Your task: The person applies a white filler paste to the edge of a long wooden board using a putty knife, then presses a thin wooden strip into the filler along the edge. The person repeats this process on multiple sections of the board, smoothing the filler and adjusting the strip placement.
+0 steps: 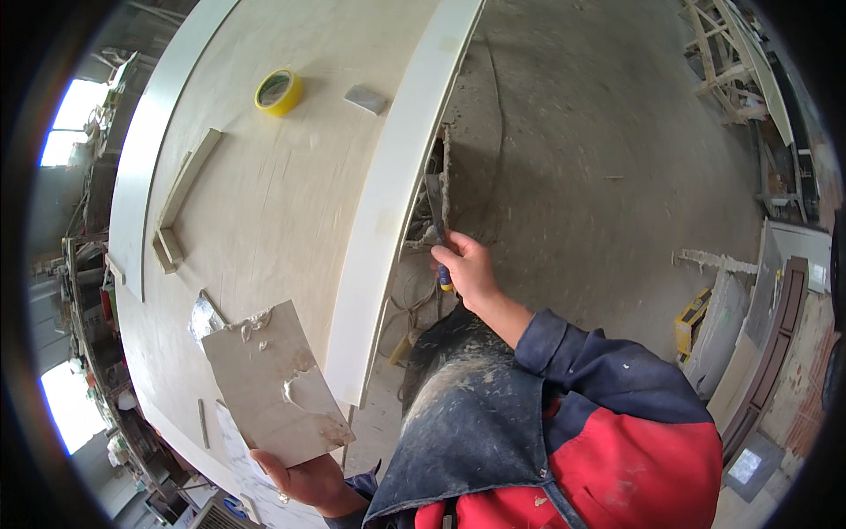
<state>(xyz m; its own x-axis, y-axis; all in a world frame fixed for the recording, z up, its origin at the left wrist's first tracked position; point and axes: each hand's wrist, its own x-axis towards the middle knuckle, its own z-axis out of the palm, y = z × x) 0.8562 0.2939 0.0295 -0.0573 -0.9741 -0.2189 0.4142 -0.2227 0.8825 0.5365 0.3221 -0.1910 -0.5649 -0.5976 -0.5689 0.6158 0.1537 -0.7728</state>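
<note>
Over the bench [282, 194] at near left, the left hand [308, 485] is gripping the plate [264, 410] while the right hand [471, 273] is gripping the knife [444, 278] right of the white strip [374, 220]; holding the plate level should be stopping its paste [306, 391] sliding.

Workshop: broad worktable [291, 198] bearing yellow tape roll [285, 107], dusty floor [608, 159], cluttered shelves [91, 344] along left side, wooden frame [702, 40] at upper right, spattered apron [467, 432], paste-smeared board [269, 379].
</note>
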